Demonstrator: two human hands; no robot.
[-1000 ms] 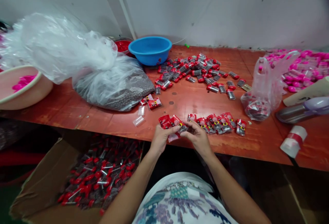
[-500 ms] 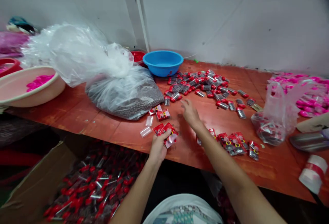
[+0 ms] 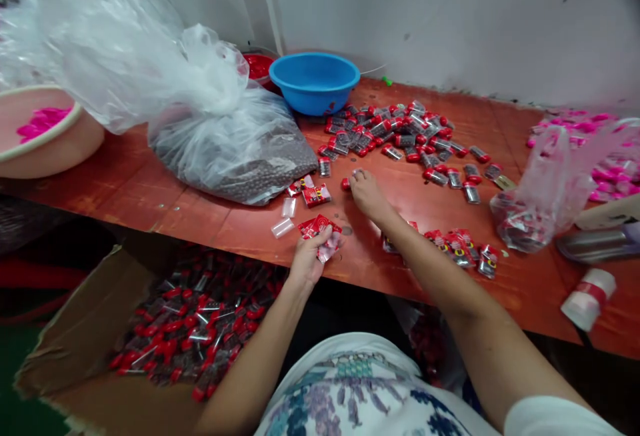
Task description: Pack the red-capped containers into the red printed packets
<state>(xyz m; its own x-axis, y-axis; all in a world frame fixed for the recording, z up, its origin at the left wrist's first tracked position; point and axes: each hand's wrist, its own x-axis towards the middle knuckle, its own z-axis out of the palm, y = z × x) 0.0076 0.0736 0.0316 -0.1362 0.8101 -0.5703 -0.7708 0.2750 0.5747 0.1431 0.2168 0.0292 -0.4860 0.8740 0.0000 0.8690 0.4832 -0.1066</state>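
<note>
My left hand (image 3: pixel 309 257) is closed on a bunch of small red packets (image 3: pixel 320 232) at the near edge of the red-brown table (image 3: pixel 150 199). My right hand (image 3: pixel 367 193) reaches out over the table, fingers pinched on a small red-capped vial (image 3: pixel 346 183). Beyond it lies a heap of many red-capped vials (image 3: pixel 400 139). Under my right forearm runs a row of filled red packets (image 3: pixel 460 249). Two more red packets (image 3: pixel 310 193) and small clear sleeves (image 3: pixel 285 217) lie just left of my right hand.
A big clear plastic bag of dark beads (image 3: pixel 235 163) sits left of centre. Behind stand a blue bowl (image 3: pixel 315 81), a red dish (image 3: pixel 257 66), and a beige basin with pink caps (image 3: pixel 43 136). A small plastic bag (image 3: pixel 537 206) and pink items (image 3: pixel 600 156) lie right. A cardboard box of vials (image 3: pixel 185 329) sits below.
My right hand left the packets, reached toward the vial heap, then pinched a vial at its near edge. My left hand kept its packets. The camera tilted up, then back down.
</note>
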